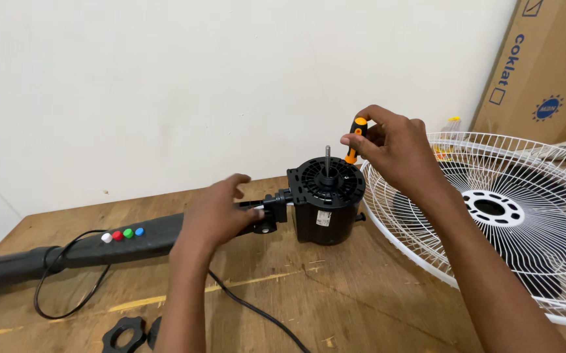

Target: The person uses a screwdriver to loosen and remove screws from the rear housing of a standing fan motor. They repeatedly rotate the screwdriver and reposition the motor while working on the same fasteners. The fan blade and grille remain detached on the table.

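A black fan motor [325,212] stands upright on the wooden table [335,287], its metal shaft [327,157] pointing up. My right hand [394,147] grips an orange and black screwdriver [356,138] held upright at the motor's top right edge. My left hand [221,212] clasps the black neck joint [271,210] that links the motor to the fan's black stand [80,245]. The stand lies flat to the left and carries white, red, green and blue buttons [123,234].
A white wire fan guard [511,222] lies on the table right of the motor. A black power cord [257,310] loops across the table front. Black plastic nuts [126,335] rest at the front edge. A cardboard box [550,72] leans against the wall, back right.
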